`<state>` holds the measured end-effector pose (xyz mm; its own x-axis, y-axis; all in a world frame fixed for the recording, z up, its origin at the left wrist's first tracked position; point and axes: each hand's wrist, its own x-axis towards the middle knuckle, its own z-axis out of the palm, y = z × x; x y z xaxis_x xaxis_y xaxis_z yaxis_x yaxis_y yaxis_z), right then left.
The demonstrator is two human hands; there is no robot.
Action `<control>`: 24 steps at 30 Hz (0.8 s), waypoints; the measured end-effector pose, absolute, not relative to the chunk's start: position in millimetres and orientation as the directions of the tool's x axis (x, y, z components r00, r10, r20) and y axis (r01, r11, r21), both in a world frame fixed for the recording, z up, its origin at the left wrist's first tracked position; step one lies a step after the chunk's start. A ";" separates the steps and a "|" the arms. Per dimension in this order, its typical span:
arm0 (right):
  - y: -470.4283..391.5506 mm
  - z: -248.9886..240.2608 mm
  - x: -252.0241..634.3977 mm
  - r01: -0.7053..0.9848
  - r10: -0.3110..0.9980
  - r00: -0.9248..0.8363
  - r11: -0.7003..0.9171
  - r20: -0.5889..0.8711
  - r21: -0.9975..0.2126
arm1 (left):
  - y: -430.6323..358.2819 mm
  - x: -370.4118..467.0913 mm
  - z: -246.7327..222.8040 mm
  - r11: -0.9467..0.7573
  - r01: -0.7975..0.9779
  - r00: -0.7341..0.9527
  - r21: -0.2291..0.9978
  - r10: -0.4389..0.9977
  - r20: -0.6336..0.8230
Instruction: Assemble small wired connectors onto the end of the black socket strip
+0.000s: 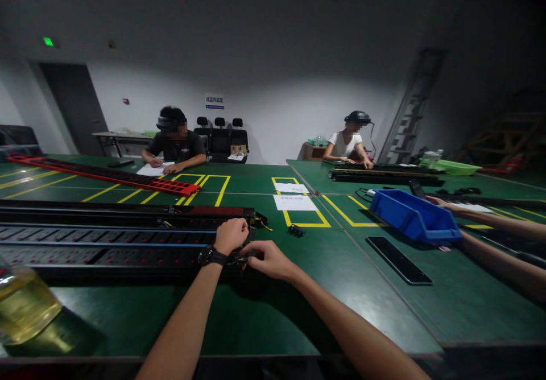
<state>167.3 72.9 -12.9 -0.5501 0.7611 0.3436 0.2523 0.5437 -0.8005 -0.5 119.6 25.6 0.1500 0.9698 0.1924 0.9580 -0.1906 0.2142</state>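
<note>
A long black slotted panel (162,253) with red dots and blue edge strips lies across the left of the table, and both my hands are at its right end. My left hand (231,235), with a black watch on the wrist, rests curled over that end. Its fingertips are out of sight, so what they grip does not show. Close beside it, my right hand (269,258) pinches at the panel's corner; the small dark piece at its fingertips is too unclear to name. Short wires (263,222) stick out just beyond the end.
A bottle of yellow liquid (28,306) stands front left. To the right are a phone-like black slab (398,260), a blue bin (412,218) and another person's arms (503,260). A red rail (106,176) lies behind. Two people sit across the table.
</note>
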 end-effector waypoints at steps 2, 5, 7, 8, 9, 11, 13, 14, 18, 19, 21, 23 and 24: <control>79.2 -9.7 170.9 0.240 0.796 -0.496 0.510 0.348 -0.826 | 119.4 -0.6 25.6 -0.191 0.958 0.151 0.214 0.970 0.191; 95.4 -3.7 190.7 0.356 0.838 -0.388 0.520 0.384 -0.776 | 119.3 -0.4 26.2 -0.195 0.957 0.155 0.215 0.970 0.189; 107.8 -1.3 214.2 0.561 0.870 -0.252 0.488 0.424 -0.668 | 119.3 -0.3 26.9 -0.195 0.956 0.155 0.218 0.970 0.185; 113.5 -1.0 228.0 0.687 0.888 -0.192 0.426 0.418 -0.588 | 119.3 -0.2 27.3 -0.194 0.956 0.154 0.220 0.971 0.183; 118.8 -1.5 242.2 0.801 0.913 -0.119 0.320 0.389 -0.506 | 119.2 -0.2 27.8 -0.193 0.955 0.154 0.223 0.971 0.182; 127.4 -4.3 269.1 0.906 0.948 0.023 0.114 0.317 -0.407 | 119.1 -0.4 28.7 -0.196 0.953 0.155 0.231 0.971 0.181; 133.9 -8.5 289.8 0.918 0.951 0.111 0.013 0.287 -0.397 | 118.9 -0.7 29.4 -0.198 0.951 0.157 0.237 0.971 0.179; 136.5 -10.6 297.2 0.915 0.952 0.140 -0.020 0.271 -0.402 | 118.8 -0.8 29.5 -0.199 0.951 0.158 0.239 0.971 0.178; 143.6 -16.7 309.6 0.900 0.952 0.205 -0.091 0.228 -0.427 | 119.3 -1.3 28.6 -0.202 0.951 0.163 0.235 0.971 0.178; 144.7 -17.5 310.2 0.898 0.949 0.216 -0.101 0.230 -0.429 | 119.7 -1.4 28.1 -0.202 0.951 0.162 0.232 0.970 0.181; 146.0 -18.2 310.7 0.893 0.938 0.249 -0.126 0.240 -0.433 | 120.6 -1.4 27.0 -0.200 0.954 0.160 0.224 0.970 0.186; 146.0 -17.8 310.1 0.899 0.931 0.255 -0.128 0.263 -0.418 | 121.2 -1.2 26.3 -0.197 0.956 0.158 0.218 0.970 0.184; 145.3 -17.2 309.0 0.909 0.930 0.239 -0.114 0.280 -0.400 | 121.3 -1.2 26.2 -0.196 0.956 0.158 0.217 0.970 0.183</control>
<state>309.0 145.3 -17.2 0.2394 0.9298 0.2795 0.9092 -0.1137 -0.4004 -1.2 121.3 26.2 0.1578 0.9704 0.1827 0.9563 -0.1963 0.2167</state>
